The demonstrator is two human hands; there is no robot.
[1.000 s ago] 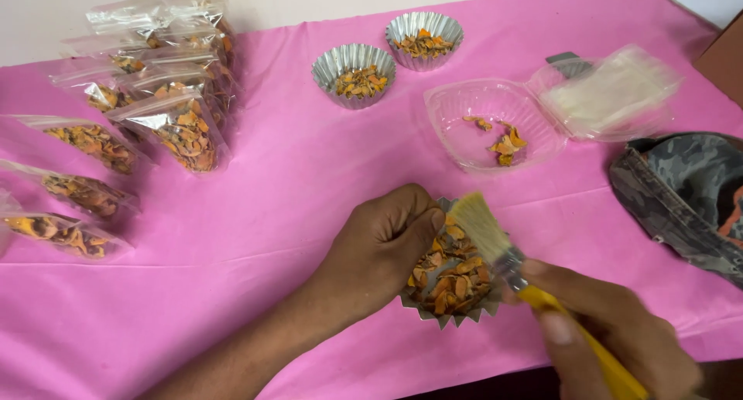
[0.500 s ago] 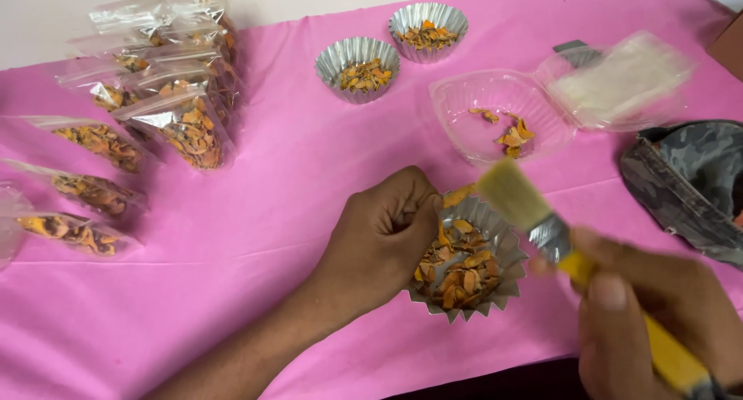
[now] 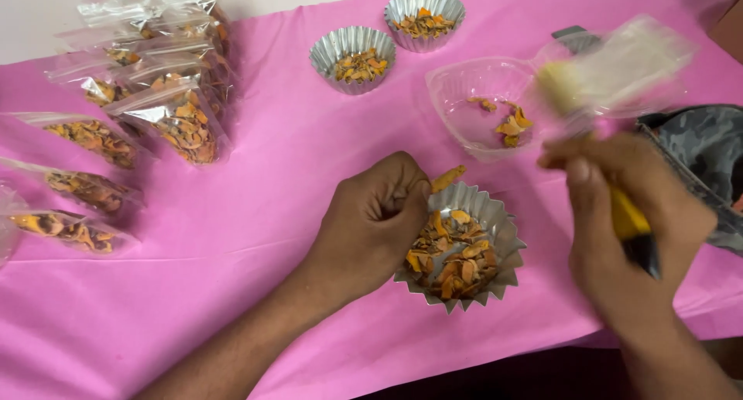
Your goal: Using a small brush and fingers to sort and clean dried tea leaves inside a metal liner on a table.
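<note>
At the far left of the frame, flat clear bags (image 3: 73, 137) of orange-yellow dried pieces lie on the pink worktop (image 3: 255, 206), and in the upper left a stack of filled bags (image 3: 166, 98) leans together; these look packed, so that share of the work seems done. Toward the upper middle stand two small foil cups (image 3: 352, 58), each holding a modest heap of the same pieces and apparently waiting their turn. At the centre, the left hand (image 3: 371, 222) is curled into a loose fist, its fingers closed around nothing I can make out, resting against the rim of a nearer foil cup (image 3: 464, 249) well filled with pieces; one stray piece (image 3: 449, 178) lies just beyond the rim by the knuckles. Right of centre and higher, a clear plastic tub (image 3: 480, 98) holds only a few pieces, so it looks nearly emptied. At the right, the right hand (image 3: 619, 214) has a firm grip on the yellow handle of a brush (image 3: 588, 82), whose pale bristles are blurred in the air over the tub's right edge, apart from the near cup. A dark camouflage cloth (image 3: 696, 144) lies at the right edge. By my judgement, three cups remain unbagged.
</note>
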